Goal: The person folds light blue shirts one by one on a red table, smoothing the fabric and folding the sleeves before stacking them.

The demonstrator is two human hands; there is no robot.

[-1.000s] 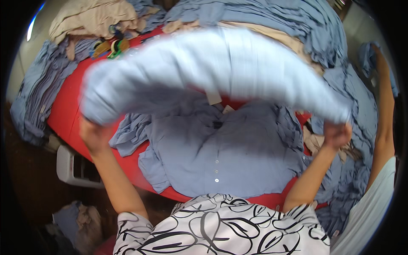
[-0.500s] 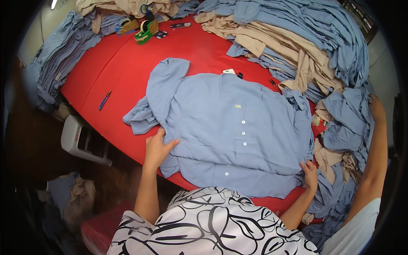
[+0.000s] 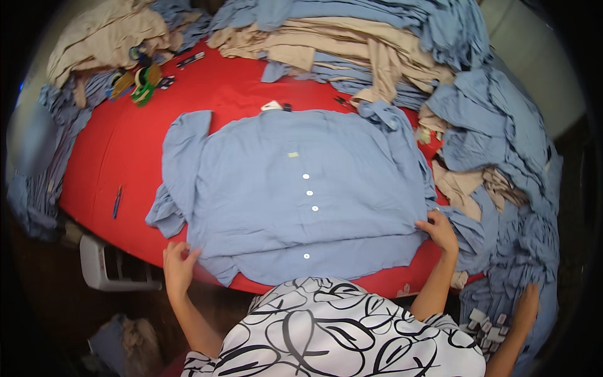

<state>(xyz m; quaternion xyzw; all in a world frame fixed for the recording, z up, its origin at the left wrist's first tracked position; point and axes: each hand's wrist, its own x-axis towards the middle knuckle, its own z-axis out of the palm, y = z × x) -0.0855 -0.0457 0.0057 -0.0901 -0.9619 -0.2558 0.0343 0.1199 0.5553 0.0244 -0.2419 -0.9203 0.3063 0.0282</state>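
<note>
A light blue button-up shirt [image 3: 251, 188] lies front up on the red table, its white buttons running down the middle and a small pale label on the chest. A crosswise fold bunches above its lower hem. Pinching the shirt's lower left side is my left hand [image 3: 179, 267], thumb and fingers closed at the cloth's edge. At the lower right side, my right hand [image 3: 441, 231] grips the edge between thumb and fingers. One sleeve is bent down along the left; the other lies folded at the right.
Blue and beige garments [image 3: 352, 34] are heaped along the red table's [image 3: 119, 157] far side, with more blue ones [image 3: 496, 125] at right. Tape dispensers [image 3: 143, 85] stand far left; a blue pen-like tool [image 3: 117, 202] lies nearer. A co-worker's hand [image 3: 526, 308] rests near small tags [image 3: 487, 330]. A stool [image 3: 103, 264] stands left.
My view has shifted right. The shirt lies straighter, its left sleeve lower. My left hand has slid to the shirt's edge. The co-worker's hand has moved from the far right pile toward the near right.
</note>
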